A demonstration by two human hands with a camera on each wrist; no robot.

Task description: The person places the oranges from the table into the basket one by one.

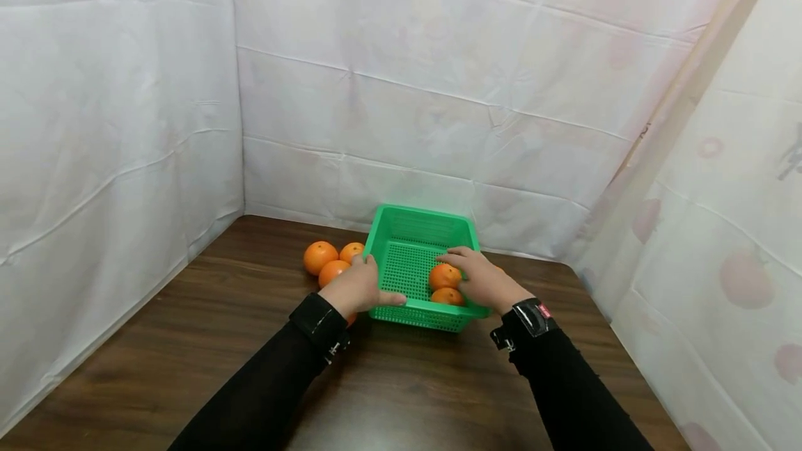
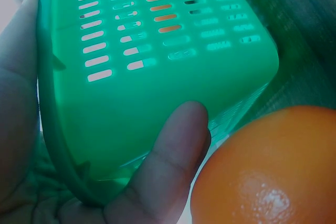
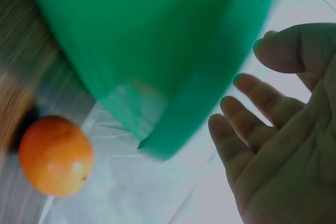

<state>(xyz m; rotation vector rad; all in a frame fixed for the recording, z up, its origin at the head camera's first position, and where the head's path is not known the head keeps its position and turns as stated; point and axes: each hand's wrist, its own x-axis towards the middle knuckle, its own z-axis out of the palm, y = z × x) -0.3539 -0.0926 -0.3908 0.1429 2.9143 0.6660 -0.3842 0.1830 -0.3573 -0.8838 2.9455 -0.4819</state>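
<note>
Two black fabric sleeves [image 1: 250,388] with black wrist straps [image 1: 316,319] reach over a dark brown wood-grain table [image 1: 207,319], closed in by creased white cloth hangings [image 1: 438,89], the right-hand one printed with faint pinkish shapes. Count: one green rectangular plastic basket [image 1: 413,317] near the table's back edge, and seven round oranges [image 1: 320,257] in sight, four left of it (one mostly hidden by the left wrist), two inside at front right, one outside on its right. Slotted walls, gridded floor, smooth glossy peel; left hand [image 1: 357,287] clamped on the basket's front-left rim, right hand [image 1: 485,280] at the right rim near the inside oranges, fingers loosely apart.
</note>
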